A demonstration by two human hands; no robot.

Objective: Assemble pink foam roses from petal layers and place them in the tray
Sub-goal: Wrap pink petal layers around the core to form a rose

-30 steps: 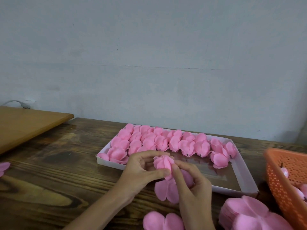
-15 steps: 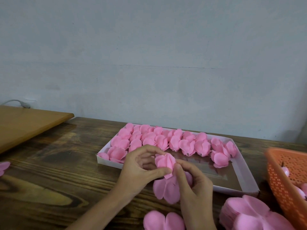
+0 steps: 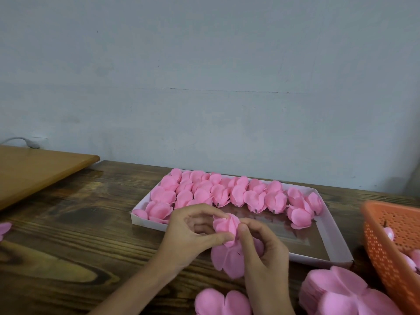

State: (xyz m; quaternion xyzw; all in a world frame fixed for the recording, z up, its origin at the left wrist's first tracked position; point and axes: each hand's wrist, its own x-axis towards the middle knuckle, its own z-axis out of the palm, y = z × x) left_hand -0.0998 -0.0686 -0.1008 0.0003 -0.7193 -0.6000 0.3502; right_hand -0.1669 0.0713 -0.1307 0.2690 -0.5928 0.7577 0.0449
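Observation:
A half-built pink foam rose [image 3: 226, 226] is held above the table in front of the tray. My left hand [image 3: 193, 235] pinches its bud between thumb and fingers. My right hand [image 3: 263, 248] grips it from the right, thumb pressed to the bud, with a flat outer petal layer [image 3: 228, 258] hanging below. The white tray [image 3: 334, 242] behind holds several finished pink roses [image 3: 227, 192] in rows along its far and left sides. A stack of petal layers [image 3: 341, 292] lies at the lower right, and another petal layer [image 3: 220, 302] lies near the bottom edge.
An orange mesh basket [image 3: 391, 246] with pink pieces stands at the right edge. A light wooden board [image 3: 34, 171] lies at the left, raised above the dark wooden table [image 3: 68, 246]. One pink petal [image 3: 4, 228] sits at the far left edge.
Both hands have kept hold of the rose and shifted their fingers slightly around the bud; the hanging petal layer sits a little closer under it. The tray and stacks have not moved.

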